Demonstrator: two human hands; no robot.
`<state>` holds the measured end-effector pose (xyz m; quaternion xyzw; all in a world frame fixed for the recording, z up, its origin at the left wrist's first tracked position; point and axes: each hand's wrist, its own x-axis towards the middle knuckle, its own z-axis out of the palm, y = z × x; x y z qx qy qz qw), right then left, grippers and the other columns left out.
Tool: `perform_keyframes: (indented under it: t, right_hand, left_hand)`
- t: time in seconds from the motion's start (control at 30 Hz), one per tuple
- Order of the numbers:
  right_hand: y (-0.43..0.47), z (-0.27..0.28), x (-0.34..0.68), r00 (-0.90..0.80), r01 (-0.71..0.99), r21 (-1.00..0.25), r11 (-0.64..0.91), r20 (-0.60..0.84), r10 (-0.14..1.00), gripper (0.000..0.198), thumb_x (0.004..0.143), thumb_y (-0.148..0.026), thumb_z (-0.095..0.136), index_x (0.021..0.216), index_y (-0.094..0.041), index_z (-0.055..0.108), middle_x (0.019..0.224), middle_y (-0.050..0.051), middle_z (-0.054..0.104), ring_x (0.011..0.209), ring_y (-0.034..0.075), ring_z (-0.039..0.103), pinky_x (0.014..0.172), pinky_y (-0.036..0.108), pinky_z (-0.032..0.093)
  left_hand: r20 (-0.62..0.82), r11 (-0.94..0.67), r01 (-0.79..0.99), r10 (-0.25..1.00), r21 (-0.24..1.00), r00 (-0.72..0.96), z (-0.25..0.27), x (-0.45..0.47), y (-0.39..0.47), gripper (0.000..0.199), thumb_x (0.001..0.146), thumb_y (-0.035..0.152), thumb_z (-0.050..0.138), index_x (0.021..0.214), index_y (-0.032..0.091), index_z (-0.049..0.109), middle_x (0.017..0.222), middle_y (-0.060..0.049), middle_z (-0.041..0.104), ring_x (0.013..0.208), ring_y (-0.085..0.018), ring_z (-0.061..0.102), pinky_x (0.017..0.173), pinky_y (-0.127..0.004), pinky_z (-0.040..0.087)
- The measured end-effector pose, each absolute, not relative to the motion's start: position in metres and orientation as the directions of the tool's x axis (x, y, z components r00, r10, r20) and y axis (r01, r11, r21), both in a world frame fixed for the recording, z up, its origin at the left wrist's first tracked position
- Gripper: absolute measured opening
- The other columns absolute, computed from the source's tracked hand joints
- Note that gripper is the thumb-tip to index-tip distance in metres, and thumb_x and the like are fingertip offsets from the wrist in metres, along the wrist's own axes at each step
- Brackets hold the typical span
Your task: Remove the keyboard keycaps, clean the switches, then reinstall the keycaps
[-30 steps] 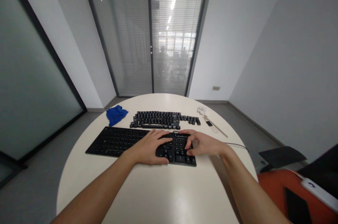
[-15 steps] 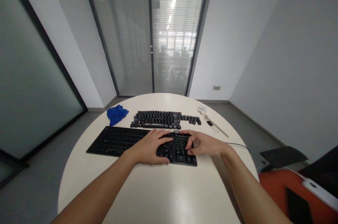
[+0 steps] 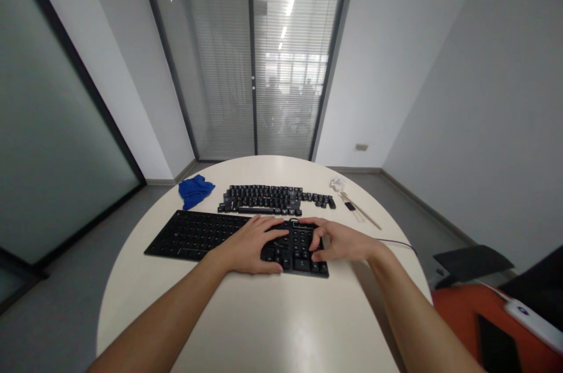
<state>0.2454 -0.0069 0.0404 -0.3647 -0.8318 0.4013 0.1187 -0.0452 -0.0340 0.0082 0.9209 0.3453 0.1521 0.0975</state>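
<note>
A black keyboard (image 3: pixel 197 232) lies slantwise on the table. Its left part is bare of keycaps, while keycaps sit on the number pad at its right end. My left hand (image 3: pixel 253 244) rests on the keyboard with fingers spread, its thumb along the near edge. At the number pad, my right hand (image 3: pixel 338 241) has thumb and index finger curled close together around a keycap (image 3: pixel 311 253) at the right side; the fingertips partly hide it. Behind the keyboard, loose black keycaps (image 3: pixel 264 197) are laid out in rows in keyboard order.
A blue cloth (image 3: pixel 194 190) lies at the back left of the round white table (image 3: pixel 246 326). At the back right are a crumpled white wad (image 3: pixel 337 184), a thin stick (image 3: pixel 363 212) and a wire keycap puller (image 3: pixel 352 209). An orange chair (image 3: pixel 461 308) stands to the right.
</note>
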Motion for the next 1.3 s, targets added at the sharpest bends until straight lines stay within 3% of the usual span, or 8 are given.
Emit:
perform_keyframes:
  t: [0.23, 0.57, 0.77, 0.87, 0.93, 1.07, 1.17, 1.3]
  right_hand:
    - [-0.005, 0.043, 0.246, -0.711, 0.506, -0.781, 0.367, -0.137, 0.690, 0.024, 0.077, -0.044, 0.076, 0.083, -0.021, 0.080, 0.157, 0.002, 0.040, 0.136, 0.031, 0.047, 0.117, 0.038, 0.030]
    - [-0.004, 0.041, 0.242, -0.712, 0.460, -0.812, 0.359, -0.097, 0.695, 0.029, 0.069, -0.044, 0.082, 0.078, -0.019, 0.071, 0.153, 0.007, 0.044, 0.133, 0.031, 0.047, 0.112, 0.042, 0.035]
    - [-0.003, 0.035, 0.245, -0.660, 0.501, -0.801, 0.328, -0.109, 0.743, 0.033, 0.068, -0.038, 0.082, 0.088, -0.019, 0.063, 0.149, 0.009, 0.046, 0.106, 0.023, 0.059, 0.090, 0.036, 0.047]
    - [-0.002, 0.031, 0.247, -0.638, 0.524, -0.793, 0.312, -0.122, 0.760, 0.035, 0.066, -0.035, 0.082, 0.089, -0.019, 0.062, 0.147, 0.008, 0.047, 0.087, 0.017, 0.058, 0.076, 0.031, 0.048]
    - [0.000, 0.028, 0.249, -0.641, 0.511, -0.803, 0.309, -0.116, 0.758, 0.037, 0.066, -0.036, 0.083, 0.090, -0.019, 0.062, 0.145, 0.008, 0.048, 0.085, 0.016, 0.058, 0.072, 0.030, 0.048]
    - [0.004, 0.022, 0.253, -0.676, 0.455, -0.821, 0.345, -0.066, 0.734, 0.040, 0.065, -0.039, 0.085, 0.094, -0.020, 0.064, 0.143, 0.008, 0.051, 0.097, 0.020, 0.060, 0.076, 0.030, 0.050]
    - [0.010, 0.016, 0.256, -0.681, 0.432, -0.814, 0.387, -0.013, 0.733, 0.029, 0.074, -0.041, 0.078, 0.091, -0.021, 0.067, 0.136, 0.007, 0.058, 0.105, 0.023, 0.061, 0.086, 0.034, 0.050]
    - [0.031, 0.003, 0.263, -0.428, 0.590, -0.642, 0.490, 0.267, 0.864, 0.019, 0.087, -0.035, 0.063, 0.097, -0.021, 0.071, 0.108, 0.008, 0.071, 0.102, 0.025, 0.064, 0.096, 0.040, 0.046]
  left_hand:
    - [0.219, -0.740, 0.602, 0.668, 0.301, 0.711, 0.008, -0.045, -0.034, 0.080, 0.074, 0.060, 0.075, 0.144, 0.028, 0.049, 0.157, -0.009, 0.038, 0.142, -0.036, 0.034, 0.118, -0.054, 0.023]
    - [0.211, -0.737, 0.616, 0.672, 0.277, 0.710, 0.008, -0.045, -0.035, 0.081, 0.074, 0.061, 0.074, 0.143, 0.026, 0.050, 0.156, -0.010, 0.038, 0.142, -0.035, 0.035, 0.119, -0.054, 0.023]
    - [0.213, -0.739, 0.612, 0.670, 0.283, 0.711, 0.009, -0.045, -0.035, 0.082, 0.075, 0.062, 0.073, 0.144, 0.027, 0.049, 0.157, -0.010, 0.038, 0.142, -0.035, 0.034, 0.119, -0.053, 0.024]
    - [0.214, -0.737, 0.610, 0.671, 0.289, 0.710, 0.008, -0.045, -0.035, 0.081, 0.075, 0.062, 0.073, 0.145, 0.028, 0.048, 0.156, -0.009, 0.038, 0.142, -0.036, 0.034, 0.118, -0.053, 0.025]
    - [0.217, -0.740, 0.606, 0.668, 0.291, 0.712, 0.008, -0.045, -0.035, 0.081, 0.075, 0.062, 0.073, 0.145, 0.029, 0.048, 0.157, -0.009, 0.038, 0.142, -0.036, 0.034, 0.118, -0.054, 0.024]
    - [0.212, -0.741, 0.607, 0.667, 0.287, 0.714, 0.008, -0.045, -0.035, 0.081, 0.076, 0.062, 0.072, 0.145, 0.029, 0.047, 0.157, -0.009, 0.038, 0.142, -0.036, 0.033, 0.119, -0.055, 0.023]
    - [0.210, -0.736, 0.608, 0.671, 0.296, 0.711, 0.008, -0.045, -0.035, 0.082, 0.075, 0.062, 0.073, 0.146, 0.030, 0.047, 0.157, -0.009, 0.038, 0.142, -0.036, 0.034, 0.119, -0.056, 0.023]
    - [0.200, -0.732, 0.612, 0.675, 0.300, 0.710, 0.008, -0.045, -0.034, 0.081, 0.076, 0.062, 0.072, 0.146, 0.030, 0.047, 0.158, -0.008, 0.036, 0.143, -0.036, 0.032, 0.119, -0.056, 0.022]
